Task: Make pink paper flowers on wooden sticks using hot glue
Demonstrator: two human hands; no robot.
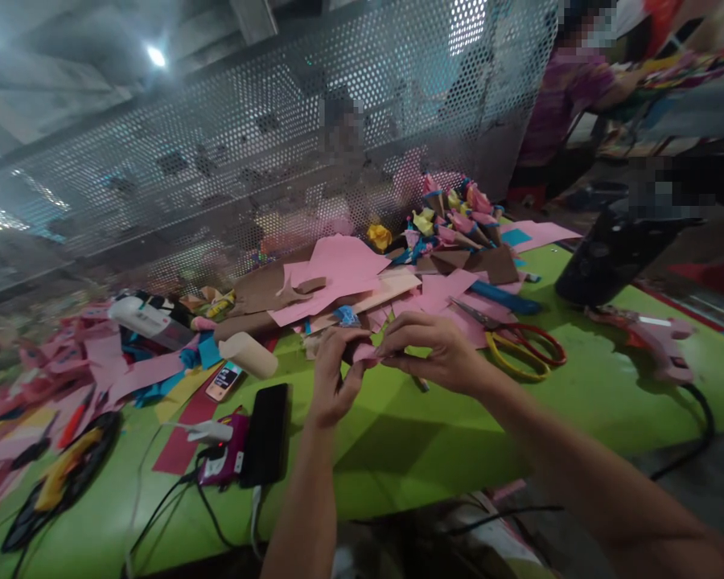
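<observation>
Above the green table (410,458), my two hands meet over a small pink paper piece (365,354). My left hand (336,374) has its fingers curled round the piece, with something dark showing in the gap beneath them. From the right, the fingertips of my right hand (431,346) pinch the edge of the same paper. A blue patterned scrap (346,316) lies just behind my left fingers. Large pink paper sheets (343,269) are heaped beyond the hands. Scissors (522,350) with red and yellow handles rest to the right of my right hand.
A pink glue gun (657,338) lies at right, near a dark container (609,249). Finished-looking paper flowers (458,213) pile up by the perforated metal screen (247,161). At left are a phone (265,434), a purple power adapter (226,454), cables and paper scraps. Another person (561,96) sits beyond.
</observation>
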